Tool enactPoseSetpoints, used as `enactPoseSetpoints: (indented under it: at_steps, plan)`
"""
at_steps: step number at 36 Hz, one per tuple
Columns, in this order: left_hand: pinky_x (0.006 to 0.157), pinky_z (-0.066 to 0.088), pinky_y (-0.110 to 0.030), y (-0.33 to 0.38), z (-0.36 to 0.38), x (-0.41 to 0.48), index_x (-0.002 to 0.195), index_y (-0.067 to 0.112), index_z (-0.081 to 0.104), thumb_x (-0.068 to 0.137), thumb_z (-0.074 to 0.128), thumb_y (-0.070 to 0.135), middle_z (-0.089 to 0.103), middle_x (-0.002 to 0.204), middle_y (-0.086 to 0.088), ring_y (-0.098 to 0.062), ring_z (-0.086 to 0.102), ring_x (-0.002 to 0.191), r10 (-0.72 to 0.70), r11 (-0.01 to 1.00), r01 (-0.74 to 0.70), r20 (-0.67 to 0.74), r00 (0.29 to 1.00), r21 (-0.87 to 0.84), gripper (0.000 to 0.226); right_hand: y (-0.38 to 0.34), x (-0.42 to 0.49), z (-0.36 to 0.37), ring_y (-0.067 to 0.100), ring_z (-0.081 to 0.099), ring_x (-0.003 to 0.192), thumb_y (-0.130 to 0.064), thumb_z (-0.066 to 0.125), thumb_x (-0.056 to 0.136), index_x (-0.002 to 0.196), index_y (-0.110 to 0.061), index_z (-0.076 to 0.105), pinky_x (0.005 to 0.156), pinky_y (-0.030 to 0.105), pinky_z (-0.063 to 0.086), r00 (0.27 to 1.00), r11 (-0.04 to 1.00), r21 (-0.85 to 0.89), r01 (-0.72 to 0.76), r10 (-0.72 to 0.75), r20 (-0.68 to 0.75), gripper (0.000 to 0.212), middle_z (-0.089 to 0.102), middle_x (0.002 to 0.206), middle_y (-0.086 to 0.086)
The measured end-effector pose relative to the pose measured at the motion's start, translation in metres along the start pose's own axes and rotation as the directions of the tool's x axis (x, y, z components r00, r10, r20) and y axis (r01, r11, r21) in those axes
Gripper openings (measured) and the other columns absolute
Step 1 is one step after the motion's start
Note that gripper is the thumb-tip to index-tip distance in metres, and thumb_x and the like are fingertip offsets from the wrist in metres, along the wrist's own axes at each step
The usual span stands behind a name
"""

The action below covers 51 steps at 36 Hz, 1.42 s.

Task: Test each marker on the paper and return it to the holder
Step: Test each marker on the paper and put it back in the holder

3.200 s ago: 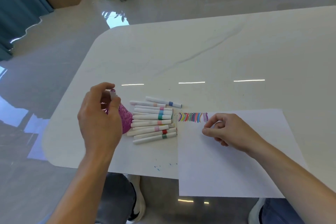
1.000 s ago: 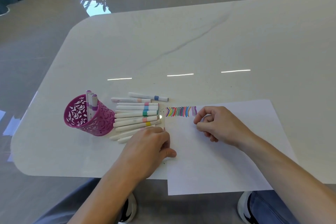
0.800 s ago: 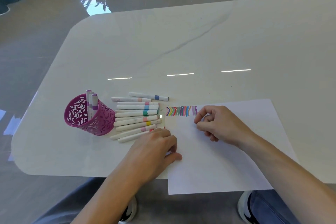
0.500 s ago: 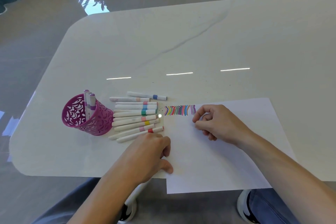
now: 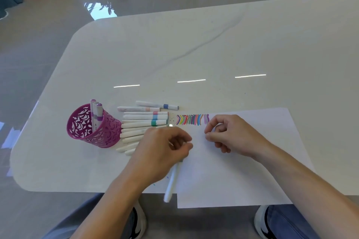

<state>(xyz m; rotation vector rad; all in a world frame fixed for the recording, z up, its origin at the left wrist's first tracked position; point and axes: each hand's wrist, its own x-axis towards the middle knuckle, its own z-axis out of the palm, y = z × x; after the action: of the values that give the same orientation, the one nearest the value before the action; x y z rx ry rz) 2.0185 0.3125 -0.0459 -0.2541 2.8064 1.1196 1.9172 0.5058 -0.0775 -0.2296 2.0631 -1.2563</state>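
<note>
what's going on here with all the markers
A person is testing markers. The left hand grips a marker by the paper, whose top edge carries a row of strokes. The right hand rests on the paper. Some markers stand in the holder; loose markers lie beside it.

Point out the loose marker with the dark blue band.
The marker farthest from the person, slanted above the row; its neighbours show pink, light blue or green bands.

Left hand (image 5: 163, 149) grips a marker (image 5: 172, 182); right hand (image 5: 231, 134) rests curled, thumb and forefinger seemingly pinched.
</note>
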Motion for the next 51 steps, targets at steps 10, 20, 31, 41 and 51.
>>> enactPoseSetpoints:
  at_steps: [10,20,31,41,51]
  plan:
    - [0.082,0.059,-0.029,0.018,0.002,0.015,0.102,0.021,0.077,0.091,0.071,0.018,0.077,0.093,0.008,-0.012,0.075,0.083,-0.243,0.799,0.085,-0.19,0.951,-0.596,0.013,-0.012,-0.013,0.003,0.021,0.075,0.076,-0.032,0.062,0.102,0.099,-0.01,0.076,0.072,0.031,0.059,0.983,0.994,0.094,0.062,-0.077,0.167,0.026,0.079,0.087,0.008]
    - [0.083,0.06,-0.036,0.025,0.02,0.023,0.094,0.014,0.071,0.093,0.067,0.012,0.073,0.086,0.0,-0.014,0.074,0.08,-0.229,0.79,0.084,-0.165,0.959,-0.607,0.005,-0.011,-0.018,-0.007,0.02,0.075,0.074,-0.044,0.062,0.1,0.106,-0.018,0.074,0.083,0.037,0.06,0.98,0.994,0.084,0.072,-0.087,0.181,0.029,0.078,0.083,0.006]
    - [0.073,0.04,-0.016,0.018,0.035,0.025,0.105,0.03,0.068,0.101,0.053,0.032,0.057,0.094,0.015,-0.004,0.054,0.084,0.144,0.979,-0.146,0.02,0.989,0.141,0.016,0.004,-0.021,-0.019,0.01,0.058,0.071,-0.055,0.056,0.098,0.085,-0.028,0.061,0.067,0.032,0.046,0.969,0.802,-0.552,0.228,-0.244,0.044,0.031,0.063,0.077,-0.008]
    - [0.073,0.046,-0.028,0.024,0.039,0.031,0.104,0.027,0.058,0.105,0.044,0.026,0.057,0.092,0.014,-0.009,0.052,0.081,0.221,0.931,-0.259,0.17,0.96,0.256,0.013,0.009,-0.028,-0.027,0.013,0.057,0.072,-0.061,0.045,0.101,0.097,-0.028,0.057,0.067,0.032,0.045,0.945,0.674,-0.69,0.263,-0.325,0.043,0.035,0.059,0.078,-0.012]
    - [0.072,0.045,-0.027,0.031,0.041,0.038,0.104,0.027,0.054,0.103,0.043,0.017,0.052,0.095,0.014,-0.011,0.052,0.083,0.233,0.926,-0.286,0.223,0.947,0.248,0.015,0.027,-0.025,-0.027,0.016,0.037,0.046,-0.066,0.028,0.098,0.075,-0.024,0.043,0.045,0.024,0.019,0.864,0.542,-0.786,0.297,-0.503,-0.021,0.05,0.037,0.054,-0.012]
